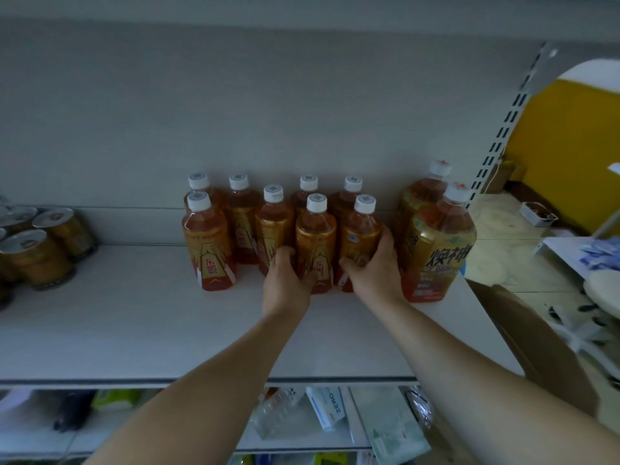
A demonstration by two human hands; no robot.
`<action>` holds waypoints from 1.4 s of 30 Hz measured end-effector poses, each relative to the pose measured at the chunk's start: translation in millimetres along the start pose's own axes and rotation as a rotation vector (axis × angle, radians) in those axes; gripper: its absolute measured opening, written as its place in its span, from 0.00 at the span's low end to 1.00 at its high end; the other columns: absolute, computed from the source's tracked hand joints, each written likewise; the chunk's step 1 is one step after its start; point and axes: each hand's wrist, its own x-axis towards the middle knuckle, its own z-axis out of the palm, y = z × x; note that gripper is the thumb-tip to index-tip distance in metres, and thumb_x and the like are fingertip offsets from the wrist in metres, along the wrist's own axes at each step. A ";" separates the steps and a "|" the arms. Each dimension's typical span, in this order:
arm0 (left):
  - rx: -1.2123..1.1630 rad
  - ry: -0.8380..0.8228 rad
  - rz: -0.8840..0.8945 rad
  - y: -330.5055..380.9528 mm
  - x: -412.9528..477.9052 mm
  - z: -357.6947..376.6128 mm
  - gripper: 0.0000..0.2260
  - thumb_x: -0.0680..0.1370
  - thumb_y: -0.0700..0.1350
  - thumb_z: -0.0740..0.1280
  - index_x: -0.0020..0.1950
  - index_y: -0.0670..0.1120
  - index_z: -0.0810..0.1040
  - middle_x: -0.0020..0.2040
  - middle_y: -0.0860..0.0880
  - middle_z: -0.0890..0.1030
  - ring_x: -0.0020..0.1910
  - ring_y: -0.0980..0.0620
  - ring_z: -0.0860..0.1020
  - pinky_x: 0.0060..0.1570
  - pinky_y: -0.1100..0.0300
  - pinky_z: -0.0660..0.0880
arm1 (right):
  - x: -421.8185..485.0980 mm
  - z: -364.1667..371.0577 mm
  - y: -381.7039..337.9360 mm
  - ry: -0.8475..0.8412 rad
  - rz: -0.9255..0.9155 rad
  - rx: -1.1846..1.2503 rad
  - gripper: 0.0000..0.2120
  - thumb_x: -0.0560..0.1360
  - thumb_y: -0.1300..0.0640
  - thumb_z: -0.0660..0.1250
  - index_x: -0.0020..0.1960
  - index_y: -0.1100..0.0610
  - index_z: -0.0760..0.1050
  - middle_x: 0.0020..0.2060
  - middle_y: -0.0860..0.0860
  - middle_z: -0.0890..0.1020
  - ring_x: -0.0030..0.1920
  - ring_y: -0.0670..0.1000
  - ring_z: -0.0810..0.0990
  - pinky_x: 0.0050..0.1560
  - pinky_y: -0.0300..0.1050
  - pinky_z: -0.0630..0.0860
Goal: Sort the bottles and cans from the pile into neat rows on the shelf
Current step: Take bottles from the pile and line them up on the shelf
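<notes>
Several small amber drink bottles with white caps stand in two rows at the back of the white shelf (141, 330). My left hand (288, 280) grips the lower part of a front-row bottle (315, 236), with its fingers reaching between that one and its left neighbour (273, 226). My right hand (372, 273) wraps the rightmost small bottle (360, 233). Two larger amber bottles (439, 243) stand just right of it, one behind the other. Several gold cans (37, 253) with silver tops sit at the far left.
A slotted upright post (513, 119) bounds the shelf on the right. Beyond it are a yellow wall, a tiled floor and a brown cardboard box (530, 333). The lower shelf holds packets and a clear bottle (278, 414).
</notes>
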 end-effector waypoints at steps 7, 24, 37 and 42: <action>0.008 0.062 0.073 -11.7 1.3 -53.2 0.10 0.74 0.47 0.71 0.50 0.48 0.73 0.47 0.51 0.74 0.45 0.51 0.74 0.40 0.61 0.67 | -20.4 5.0 -25.6 0.213 -0.343 -0.177 0.39 0.69 0.55 0.75 0.74 0.61 0.59 0.70 0.60 0.63 0.72 0.57 0.58 0.71 0.55 0.61; -0.113 0.032 -0.091 -46.5 54.0 -141.3 0.39 0.58 0.56 0.73 0.67 0.59 0.61 0.61 0.50 0.74 0.58 0.48 0.76 0.55 0.44 0.76 | -9.7 56.4 -78.7 0.326 -0.597 -0.377 0.31 0.68 0.51 0.74 0.66 0.63 0.71 0.63 0.61 0.74 0.66 0.57 0.67 0.69 0.47 0.59; -0.183 -0.081 -0.011 -54.3 43.9 -149.8 0.36 0.65 0.45 0.74 0.65 0.65 0.60 0.57 0.57 0.77 0.55 0.52 0.78 0.54 0.45 0.77 | 16.2 84.3 -122.2 0.117 -0.588 -0.728 0.17 0.77 0.46 0.62 0.60 0.57 0.73 0.54 0.54 0.81 0.67 0.55 0.70 0.74 0.52 0.41; -0.247 -0.064 0.003 -57.4 31.3 -152.8 0.34 0.67 0.41 0.75 0.63 0.65 0.63 0.53 0.62 0.77 0.53 0.55 0.79 0.53 0.46 0.78 | -12.6 77.5 -107.4 0.156 -0.716 -0.411 0.09 0.72 0.54 0.69 0.49 0.58 0.76 0.40 0.51 0.80 0.45 0.54 0.78 0.52 0.47 0.72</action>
